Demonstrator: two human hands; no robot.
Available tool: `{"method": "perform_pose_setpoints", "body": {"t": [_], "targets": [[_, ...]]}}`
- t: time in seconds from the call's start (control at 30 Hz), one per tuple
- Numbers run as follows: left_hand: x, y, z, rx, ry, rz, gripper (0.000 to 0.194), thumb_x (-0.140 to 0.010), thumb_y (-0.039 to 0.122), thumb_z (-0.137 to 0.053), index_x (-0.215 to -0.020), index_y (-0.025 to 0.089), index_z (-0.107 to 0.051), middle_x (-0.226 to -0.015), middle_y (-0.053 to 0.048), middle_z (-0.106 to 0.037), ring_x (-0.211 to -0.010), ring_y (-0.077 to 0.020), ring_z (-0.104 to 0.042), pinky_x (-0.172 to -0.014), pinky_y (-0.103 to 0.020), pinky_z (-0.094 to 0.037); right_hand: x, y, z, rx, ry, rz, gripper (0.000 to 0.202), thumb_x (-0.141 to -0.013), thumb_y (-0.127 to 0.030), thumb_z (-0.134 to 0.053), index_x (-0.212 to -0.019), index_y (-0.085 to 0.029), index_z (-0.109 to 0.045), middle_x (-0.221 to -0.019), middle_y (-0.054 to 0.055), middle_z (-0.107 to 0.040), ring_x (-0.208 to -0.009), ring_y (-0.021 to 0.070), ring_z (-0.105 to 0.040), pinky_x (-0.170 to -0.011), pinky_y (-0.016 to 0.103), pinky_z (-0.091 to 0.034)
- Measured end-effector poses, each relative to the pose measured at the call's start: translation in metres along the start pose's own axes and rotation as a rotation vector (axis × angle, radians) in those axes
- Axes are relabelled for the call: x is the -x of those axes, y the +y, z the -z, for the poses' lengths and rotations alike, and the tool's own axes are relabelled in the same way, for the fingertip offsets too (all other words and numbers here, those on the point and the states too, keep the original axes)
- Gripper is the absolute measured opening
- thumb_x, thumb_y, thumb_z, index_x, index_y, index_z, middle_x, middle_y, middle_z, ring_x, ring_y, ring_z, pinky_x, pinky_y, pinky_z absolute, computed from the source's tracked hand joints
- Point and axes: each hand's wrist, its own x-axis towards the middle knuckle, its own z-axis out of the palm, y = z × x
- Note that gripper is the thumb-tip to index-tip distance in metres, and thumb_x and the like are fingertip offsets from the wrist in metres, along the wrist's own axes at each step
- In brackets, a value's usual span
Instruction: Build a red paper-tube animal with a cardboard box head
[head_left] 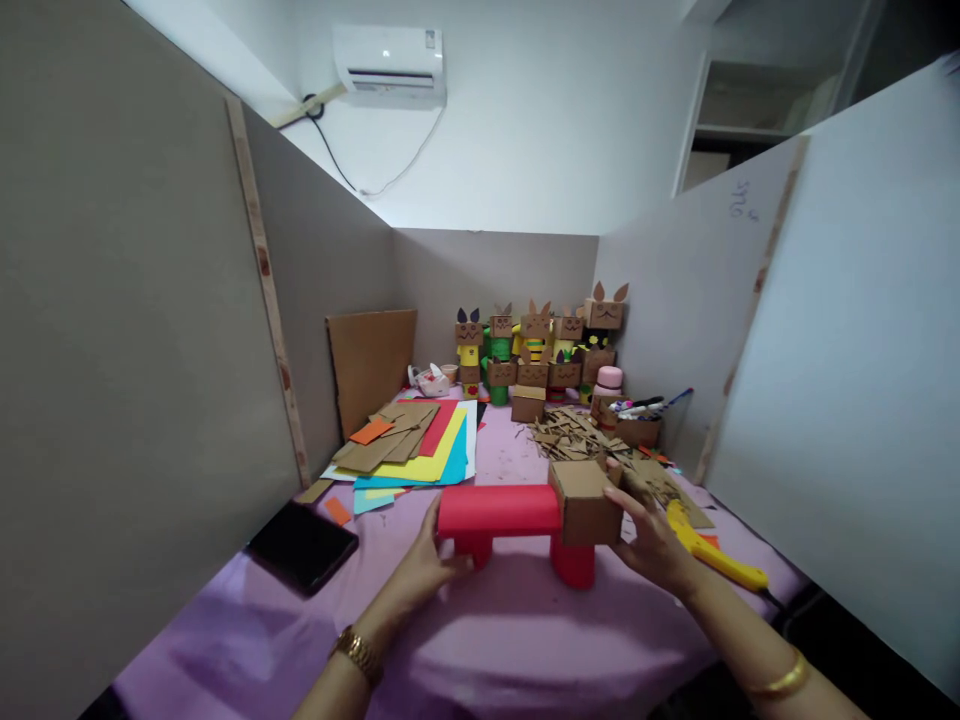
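A red paper tube figure [499, 511] stands on the purple cloth in front of me, a horizontal tube on short red legs. My left hand [435, 560] grips its left end, fingers behind and thumb near the left leg. At the right end of the tube is a small brown cardboard box [589, 508], touching it. My right hand [646, 530] holds this box from its right side, with fingertips on its top and back. Whether the box is fixed to the tube I cannot tell.
Beyond lie coloured paper sheets [457, 455], cardboard scraps [574, 436] and a row of cardboard animal figures [532, 345]. A yellow glue gun [716, 555] lies right, a black tablet [304, 545] left. Grey partitions [480, 265] enclose the table.
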Motion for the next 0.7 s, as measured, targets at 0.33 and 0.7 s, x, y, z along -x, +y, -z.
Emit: {"method": "perform_pose_setpoints", "body": {"t": [0.33,0.7], "targets": [[-0.004,-0.005,-0.013,0.084,-0.106,0.059,0.034,-0.066,0.033,-0.073,-0.092,0.016,-0.06,-0.086,-0.005,-0.066,-0.081,-0.0217,-0.059,-0.072,-0.031,-0.047,0.011,0.009,-0.01,-0.015,-0.049,-0.07,0.084,-0.08,-0.008,-0.051,-0.147,-0.03,-0.007,-0.152,0.012,-0.022,-0.14,0.0284,-0.022,-0.104,0.052,-0.04],[-0.005,0.005,-0.013,0.058,-0.169,0.045,0.023,-0.06,0.031,-0.074,-0.074,0.016,-0.063,-0.073,-0.001,-0.063,-0.07,-0.0182,-0.055,-0.065,-0.027,-0.043,0.01,-0.022,-0.003,-0.807,0.013,-0.72,0.122,-0.064,-0.043,-0.079,-0.145,-0.032,0.012,-0.156,0.013,-0.005,-0.141,0.0265,-0.016,-0.112,0.052,-0.015]]}}
